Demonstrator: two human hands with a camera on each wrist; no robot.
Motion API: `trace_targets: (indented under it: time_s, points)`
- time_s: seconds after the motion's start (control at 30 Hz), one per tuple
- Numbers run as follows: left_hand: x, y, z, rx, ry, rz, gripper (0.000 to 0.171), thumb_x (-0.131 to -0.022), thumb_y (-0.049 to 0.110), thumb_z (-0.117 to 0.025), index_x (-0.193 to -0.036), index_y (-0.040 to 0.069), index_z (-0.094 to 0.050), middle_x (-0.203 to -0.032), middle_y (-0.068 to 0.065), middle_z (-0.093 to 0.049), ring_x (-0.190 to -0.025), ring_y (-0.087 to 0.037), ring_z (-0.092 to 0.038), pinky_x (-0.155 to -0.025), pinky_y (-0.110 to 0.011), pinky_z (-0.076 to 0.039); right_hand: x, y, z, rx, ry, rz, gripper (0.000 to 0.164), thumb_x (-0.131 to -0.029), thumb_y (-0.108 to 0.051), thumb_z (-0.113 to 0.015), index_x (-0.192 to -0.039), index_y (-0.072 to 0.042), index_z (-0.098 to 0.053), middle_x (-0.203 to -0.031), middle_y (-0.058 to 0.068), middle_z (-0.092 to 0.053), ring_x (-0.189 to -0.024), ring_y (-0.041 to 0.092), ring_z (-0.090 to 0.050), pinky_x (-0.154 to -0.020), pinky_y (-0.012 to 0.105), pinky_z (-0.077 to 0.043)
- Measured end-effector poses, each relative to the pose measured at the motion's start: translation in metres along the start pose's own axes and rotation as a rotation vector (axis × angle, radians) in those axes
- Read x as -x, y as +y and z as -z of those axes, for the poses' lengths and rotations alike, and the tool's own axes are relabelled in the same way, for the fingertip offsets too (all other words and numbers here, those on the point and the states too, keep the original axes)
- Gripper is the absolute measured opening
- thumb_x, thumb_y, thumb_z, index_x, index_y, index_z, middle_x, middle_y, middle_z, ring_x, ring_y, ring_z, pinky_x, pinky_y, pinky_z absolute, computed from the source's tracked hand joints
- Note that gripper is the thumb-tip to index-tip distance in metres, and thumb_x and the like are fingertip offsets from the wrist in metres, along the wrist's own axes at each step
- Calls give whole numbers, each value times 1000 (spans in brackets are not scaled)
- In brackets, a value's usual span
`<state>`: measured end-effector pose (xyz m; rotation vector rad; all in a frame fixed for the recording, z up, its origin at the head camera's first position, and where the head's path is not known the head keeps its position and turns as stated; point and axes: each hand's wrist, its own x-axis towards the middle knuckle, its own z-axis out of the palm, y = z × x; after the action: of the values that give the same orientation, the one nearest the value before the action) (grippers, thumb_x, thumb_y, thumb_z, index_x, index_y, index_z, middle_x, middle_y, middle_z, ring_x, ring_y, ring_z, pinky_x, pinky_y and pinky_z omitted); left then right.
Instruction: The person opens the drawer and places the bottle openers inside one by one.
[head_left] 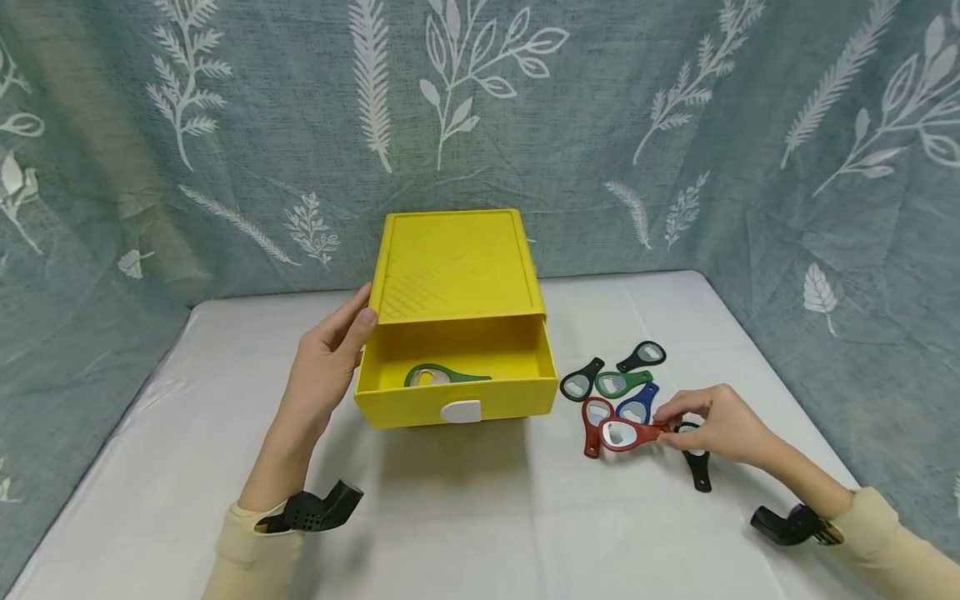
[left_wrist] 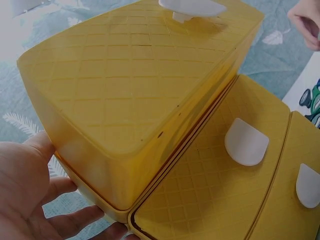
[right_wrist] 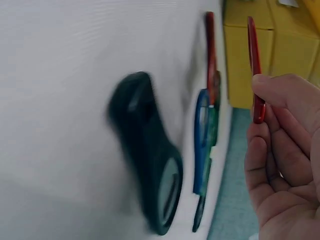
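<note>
A yellow drawer cabinet [head_left: 457,267] stands on the table with its top drawer [head_left: 401,408] pulled out. Inside that drawer lies a green bottle opener [head_left: 467,377]. My left hand [head_left: 322,358] rests against the cabinet's left side, thumb by the front edge and fingers spread along the wall. At the right, my right hand [head_left: 723,425] pinches a red bottle opener [head_left: 647,433] by its handle between thumb and fingers. Close under this hand is a black bottle opener [head_left: 701,473]. In the right wrist view the held red opener [right_wrist: 254,60] appears edge-on.
Several more bottle openers lie in a loose group right of the drawer: a blue one [head_left: 647,393], another red one [head_left: 592,442], a green one [head_left: 640,378] and black ones. Lower drawers [left_wrist: 190,185] with white pulls are closed. A patterned curtain [head_left: 300,125] hangs behind the white table [head_left: 450,533].
</note>
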<state>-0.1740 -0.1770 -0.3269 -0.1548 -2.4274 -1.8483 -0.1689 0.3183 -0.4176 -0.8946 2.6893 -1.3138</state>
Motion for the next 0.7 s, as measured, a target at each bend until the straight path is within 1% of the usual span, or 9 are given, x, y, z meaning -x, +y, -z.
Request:
trace_targets:
  time_s: [0.1,0.23,0.33,0.47,0.53,0.7]
  points:
    - [1,0,1,10,-1,-7,56,-99,51,-52,-151,37,-39,-155,3,-36,-138,-25,-36,-104,-58,-37,-4,-3,1,-49,21,-30,23,-74,0,-85,-93,-12,-79,-88,-3,-73,-82,14,-66,-87,15,-48]
    - [2,0,2,4,-2,-15,56,-99,51,-52,-152,35,-39,-154,3,-37,-138,-25,-37,-104,-57,-38,-13,-8,6,-95,79,-45,24,-74,3,-84,-93,-11,-79,-88,1,-73,-83,16,-65,-88,17,-49]
    - [1,1,2,-7,2,-18,57,-99,52,-52,-151,35,-39,-153,2,-38,-137,-25,-38,-103,-56,-39,-21,-15,10,-155,135,-29,21,-75,4,-84,-93,-5,-78,-88,7,-72,-82,22,-64,-86,20,-51]
    - [1,1,2,-9,-2,-16,58,-99,52,-52,-152,34,-38,-153,1,-38,-136,-25,-39,-103,-55,-40,-34,-30,15,-230,218,4,20,-75,7,-83,-93,2,-76,-88,14,-71,-81,24,-62,-82,23,-54]
    - [1,1,1,-8,-5,-16,58,-99,52,-51,-152,34,-38,-154,1,-38,-137,-25,-38,-103,-55,-40,-42,-38,17,-257,247,23,20,-74,9,-82,-93,4,-76,-89,16,-71,-81,22,-62,-83,24,-54]
    - [2,0,0,-11,-2,-19,58,-99,52,-51,-152,35,-38,-154,1,-38,-136,-25,-38,-103,-55,-40,-60,-59,18,-406,295,94,22,-73,17,-79,-93,11,-74,-92,17,-71,-80,21,-64,-80,25,-55]
